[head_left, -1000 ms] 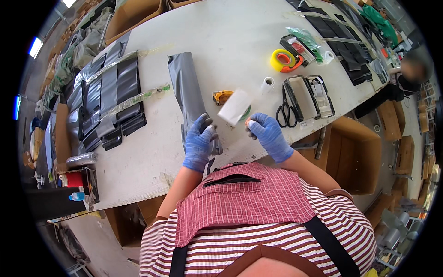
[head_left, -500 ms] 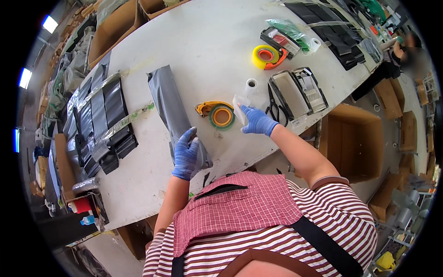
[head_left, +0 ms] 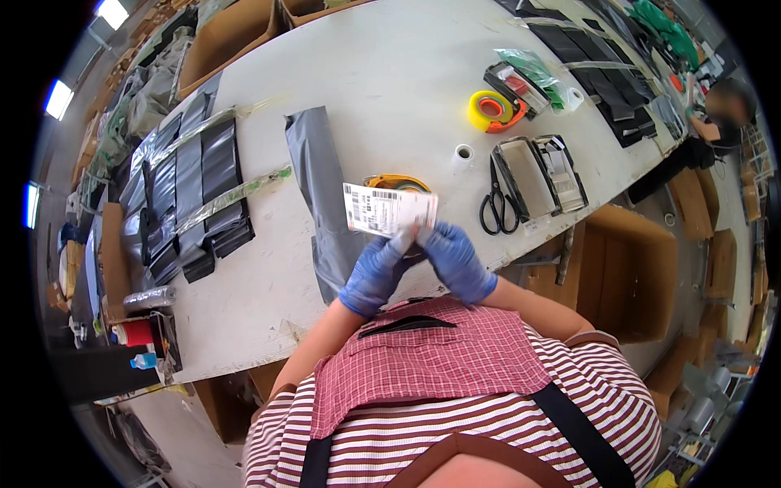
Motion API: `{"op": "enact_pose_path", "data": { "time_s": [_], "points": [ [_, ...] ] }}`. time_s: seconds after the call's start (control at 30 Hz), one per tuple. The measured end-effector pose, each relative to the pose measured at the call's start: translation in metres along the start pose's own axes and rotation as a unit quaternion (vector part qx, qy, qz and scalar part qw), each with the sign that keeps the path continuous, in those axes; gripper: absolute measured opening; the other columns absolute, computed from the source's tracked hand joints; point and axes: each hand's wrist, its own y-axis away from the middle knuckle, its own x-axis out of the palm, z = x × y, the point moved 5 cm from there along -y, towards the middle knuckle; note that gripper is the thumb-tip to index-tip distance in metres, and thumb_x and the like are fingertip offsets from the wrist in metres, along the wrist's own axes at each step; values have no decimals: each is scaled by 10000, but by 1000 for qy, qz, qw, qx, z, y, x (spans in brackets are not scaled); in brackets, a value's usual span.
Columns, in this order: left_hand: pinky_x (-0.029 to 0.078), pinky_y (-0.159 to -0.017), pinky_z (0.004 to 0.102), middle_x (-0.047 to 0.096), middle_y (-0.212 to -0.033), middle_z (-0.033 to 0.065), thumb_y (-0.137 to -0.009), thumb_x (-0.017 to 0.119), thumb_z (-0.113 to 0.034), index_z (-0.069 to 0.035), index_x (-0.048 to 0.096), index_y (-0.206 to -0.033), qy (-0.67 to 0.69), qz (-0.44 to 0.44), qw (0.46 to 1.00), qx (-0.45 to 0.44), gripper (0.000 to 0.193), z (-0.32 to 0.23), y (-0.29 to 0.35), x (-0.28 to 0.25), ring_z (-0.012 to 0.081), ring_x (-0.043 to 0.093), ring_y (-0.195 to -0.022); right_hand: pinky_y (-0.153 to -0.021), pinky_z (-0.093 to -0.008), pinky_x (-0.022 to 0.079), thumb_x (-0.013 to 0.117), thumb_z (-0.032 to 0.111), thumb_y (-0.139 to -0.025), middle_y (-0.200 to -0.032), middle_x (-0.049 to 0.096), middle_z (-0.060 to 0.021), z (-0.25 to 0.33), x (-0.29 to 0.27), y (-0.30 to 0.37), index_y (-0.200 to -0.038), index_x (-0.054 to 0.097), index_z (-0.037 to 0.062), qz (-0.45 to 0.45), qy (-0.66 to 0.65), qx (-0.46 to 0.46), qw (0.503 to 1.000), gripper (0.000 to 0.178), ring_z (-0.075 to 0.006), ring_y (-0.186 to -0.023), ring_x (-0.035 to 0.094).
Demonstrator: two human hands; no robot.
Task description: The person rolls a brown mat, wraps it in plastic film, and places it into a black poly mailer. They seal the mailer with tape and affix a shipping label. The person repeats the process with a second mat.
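Between my two gloved hands is a white printed shipping label (head_left: 381,210), raised above the table's near edge. My left hand (head_left: 378,272) pinches its lower edge with thumb and fingers. My right hand (head_left: 455,259) is closed on the label's lower right corner, close beside the left. A long grey plastic mailer bag (head_left: 317,175) lies on the table left of the label, its lower part partly behind my left hand. Behind the label sits a yellow tape dispenser (head_left: 397,183), mostly hidden. To the right lie black-handled scissors (head_left: 497,207).
Right of the scissors stands an open black box (head_left: 525,175). A yellow tape roll in an orange dispenser (head_left: 490,110) and a small white roll (head_left: 463,154) lie farther back. Stacked black bags (head_left: 191,191) lie at left. A cardboard box (head_left: 626,268) stands beside the table; a person (head_left: 708,130) is at far right.
My left hand has let go of the grey mailer bag and joined my right at the label. The right hand has brought the label leftward and nearer, its printed side now showing.
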Motion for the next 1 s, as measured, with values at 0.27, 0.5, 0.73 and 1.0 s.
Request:
{"op": "enact_pose_path", "data": {
  "time_s": [0.27,0.5,0.73,1.0],
  "points": [
    [528,-846,322,640,-1082,86,-914,641,-136,-18,575,-1177,-3,-106,982,154,295,-30,33,-32,188,637,-965,-713,-218,483,618,196,-924,-857,658,-17,37,10,20,-1079,674,-6,15,153,-7,988,261,-60,-759,571],
    [545,-836,328,653,-1076,99,-908,645,-120,-7,585,-1173,-42,-131,985,109,295,-30,46,-35,195,650,-967,-652,-215,443,629,158,-881,-782,637,-12,44,17,25,-932,666,-17,-5,258,-40,965,186,-56,-709,517],
    [541,-853,325,658,-1072,95,-904,643,-107,-12,586,-1180,-54,-130,984,105,298,-28,48,-36,192,648,-970,-627,-218,445,619,157,-883,-747,622,-11,45,18,28,-915,670,-17,-1,276,-51,960,184,-55,-673,512],
    [524,-887,312,583,-1203,136,-887,641,-76,0,561,-1202,-87,-156,957,227,333,-46,41,-38,196,605,-1050,-645,-214,488,602,165,-936,-789,638,-25,39,20,29,-973,661,-11,21,118,-3,993,189,-75,-679,573]
  ]
}}
